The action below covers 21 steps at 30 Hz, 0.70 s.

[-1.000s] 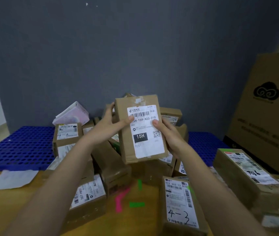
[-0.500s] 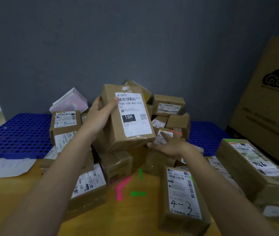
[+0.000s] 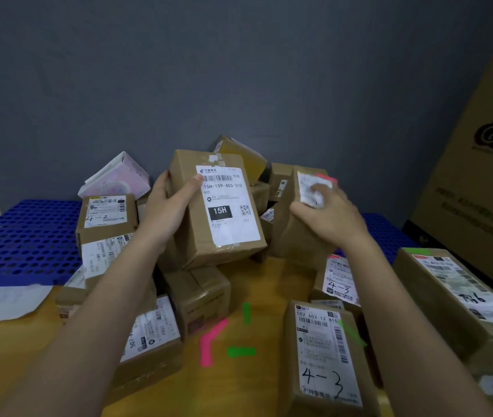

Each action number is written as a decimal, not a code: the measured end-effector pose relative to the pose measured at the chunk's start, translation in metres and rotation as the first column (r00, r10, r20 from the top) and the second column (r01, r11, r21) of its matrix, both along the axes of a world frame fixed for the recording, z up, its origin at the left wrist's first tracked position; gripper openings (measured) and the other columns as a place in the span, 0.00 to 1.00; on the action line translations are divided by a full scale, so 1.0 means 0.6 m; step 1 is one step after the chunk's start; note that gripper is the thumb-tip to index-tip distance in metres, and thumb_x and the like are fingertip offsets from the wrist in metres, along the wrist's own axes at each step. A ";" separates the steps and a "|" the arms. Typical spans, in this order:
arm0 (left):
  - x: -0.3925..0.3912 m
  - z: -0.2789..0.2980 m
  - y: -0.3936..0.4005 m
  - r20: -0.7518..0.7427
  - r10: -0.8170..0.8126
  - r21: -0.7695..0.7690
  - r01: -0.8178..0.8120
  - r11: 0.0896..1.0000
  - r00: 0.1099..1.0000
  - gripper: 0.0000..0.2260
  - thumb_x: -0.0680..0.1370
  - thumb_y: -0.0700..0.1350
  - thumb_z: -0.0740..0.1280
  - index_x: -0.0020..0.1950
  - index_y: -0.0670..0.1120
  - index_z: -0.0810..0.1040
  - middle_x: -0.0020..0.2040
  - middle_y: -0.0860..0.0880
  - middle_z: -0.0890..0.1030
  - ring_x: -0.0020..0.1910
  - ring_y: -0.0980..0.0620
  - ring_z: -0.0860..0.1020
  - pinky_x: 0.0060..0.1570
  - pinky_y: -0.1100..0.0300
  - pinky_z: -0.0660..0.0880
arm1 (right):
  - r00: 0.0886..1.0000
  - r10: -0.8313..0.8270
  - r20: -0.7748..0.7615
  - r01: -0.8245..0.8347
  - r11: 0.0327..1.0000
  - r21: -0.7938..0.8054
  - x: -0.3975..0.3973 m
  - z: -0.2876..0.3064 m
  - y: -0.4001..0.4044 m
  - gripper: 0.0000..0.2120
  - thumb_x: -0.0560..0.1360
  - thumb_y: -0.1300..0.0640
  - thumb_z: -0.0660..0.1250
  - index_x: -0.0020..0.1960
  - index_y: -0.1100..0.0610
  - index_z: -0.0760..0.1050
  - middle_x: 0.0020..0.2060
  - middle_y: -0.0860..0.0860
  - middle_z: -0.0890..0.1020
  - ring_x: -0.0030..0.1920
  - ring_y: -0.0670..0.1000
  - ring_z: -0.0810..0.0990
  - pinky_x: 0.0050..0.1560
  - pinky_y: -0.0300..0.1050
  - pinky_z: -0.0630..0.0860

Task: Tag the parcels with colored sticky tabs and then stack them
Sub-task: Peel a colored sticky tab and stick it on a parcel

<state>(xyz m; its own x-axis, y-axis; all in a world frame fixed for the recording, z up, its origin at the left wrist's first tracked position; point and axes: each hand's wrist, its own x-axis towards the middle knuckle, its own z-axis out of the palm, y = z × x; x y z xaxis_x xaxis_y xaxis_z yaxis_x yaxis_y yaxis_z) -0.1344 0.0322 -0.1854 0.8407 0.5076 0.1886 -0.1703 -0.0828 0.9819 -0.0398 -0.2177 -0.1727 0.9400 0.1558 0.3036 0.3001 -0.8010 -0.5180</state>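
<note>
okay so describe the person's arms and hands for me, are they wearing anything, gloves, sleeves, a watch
Both hands, the left hand and the right hand, are bare: no gloves, and no rings that I can make out. Both forearms are bare all the way to the bottom edge of the picture, with no sleeve, watch or wristband in view.

We are in a parcel sorting or storage room: taped cardboard parcels (image 3: pixel 221 206) with barcode shipping labels lie heaped on a wooden table (image 3: pixel 257 284), blue perforated plastic pallets (image 3: pixel 23 239) sit behind, and a large printed carton (image 3: pixel 476 188) leans against the grey wall (image 3: pixel 239 70).
</note>
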 end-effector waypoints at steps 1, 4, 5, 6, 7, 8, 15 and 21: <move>0.007 0.002 -0.008 -0.006 -0.013 0.005 0.013 1.000 1.000 0.23 0.75 0.58 0.67 0.68 0.55 0.68 0.54 0.58 0.79 0.49 0.59 0.80 0.43 0.65 0.76 | 0.999 -0.014 0.034 0.015 1.000 -0.019 0.016 0.007 0.004 0.38 0.64 0.31 0.59 0.71 0.44 0.65 0.71 0.48 0.64 0.65 0.60 0.68 0.59 0.55 0.71; 0.033 0.000 -0.029 -0.049 -0.071 0.016 0.072 0.997 0.996 0.18 0.76 0.57 0.67 0.63 0.57 0.67 0.50 0.60 0.77 0.46 0.60 0.78 0.38 0.66 0.74 | 0.999 -0.040 0.004 0.040 0.994 -0.101 0.077 0.011 0.028 0.35 0.69 0.34 0.62 0.72 0.46 0.63 0.73 0.51 0.62 0.67 0.62 0.65 0.64 0.59 0.68; 0.042 -0.002 -0.035 -0.065 -0.089 0.014 0.090 0.996 0.994 0.18 0.75 0.58 0.67 0.63 0.58 0.66 0.50 0.59 0.77 0.47 0.59 0.78 0.40 0.64 0.74 | 0.999 -0.045 -0.013 0.043 0.992 -0.116 0.098 0.003 0.034 0.33 0.71 0.35 0.63 0.71 0.47 0.65 0.72 0.52 0.64 0.68 0.62 0.66 0.65 0.60 0.68; 0.052 -0.006 -0.040 -0.082 -0.105 0.016 0.107 0.994 0.991 0.19 0.75 0.58 0.67 0.63 0.59 0.67 0.52 0.58 0.77 0.48 0.58 0.78 0.42 0.62 0.73 | 0.999 -0.038 -0.019 0.035 0.990 -0.135 0.117 -0.007 0.038 0.31 0.72 0.36 0.63 0.70 0.48 0.68 0.72 0.53 0.65 0.69 0.61 0.65 0.67 0.60 0.66; 0.060 -0.010 -0.044 -0.094 -0.115 0.018 0.117 0.993 0.989 0.21 0.75 0.59 0.66 0.65 0.58 0.67 0.54 0.56 0.77 0.48 0.58 0.77 0.44 0.61 0.72 | 1.000 -0.017 -0.010 0.015 0.986 -0.167 0.131 -0.019 0.042 0.28 0.73 0.37 0.63 0.70 0.48 0.69 0.73 0.52 0.65 0.71 0.60 0.62 0.69 0.59 0.63; 0.069 -0.015 -0.046 -0.111 -0.126 0.017 0.128 0.992 0.986 0.22 0.75 0.59 0.66 0.67 0.57 0.67 0.56 0.56 0.77 0.49 0.58 0.77 0.45 0.60 0.71 | 1.000 0.013 0.006 -0.011 0.979 -0.202 0.142 -0.031 0.042 0.26 0.75 0.38 0.63 0.69 0.48 0.70 0.74 0.52 0.63 0.73 0.59 0.58 0.70 0.58 0.58; 0.115 -0.041 -0.081 -0.286 -0.239 -0.010 0.247 0.969 0.928 0.29 0.75 0.63 0.63 0.71 0.52 0.65 0.59 0.52 0.78 0.50 0.54 0.77 0.45 0.57 0.70 | 0.993 0.108 0.042 -0.113 0.981 0.158 0.142 -0.062 0.005 0.19 0.81 0.44 0.54 0.70 0.46 0.70 0.76 0.51 0.59 0.76 0.53 0.49 0.74 0.56 0.47; 0.135 -0.060 -0.106 -0.345 -0.234 -0.055 0.229 0.972 0.909 0.29 0.77 0.62 0.60 0.74 0.51 0.61 0.60 0.51 0.77 0.50 0.52 0.77 0.50 0.54 0.72 | 0.985 0.166 -0.050 -0.156 0.974 0.167 0.063 -0.065 -0.029 0.18 0.81 0.44 0.56 0.62 0.52 0.76 0.61 0.48 0.76 0.65 0.52 0.70 0.63 0.51 0.69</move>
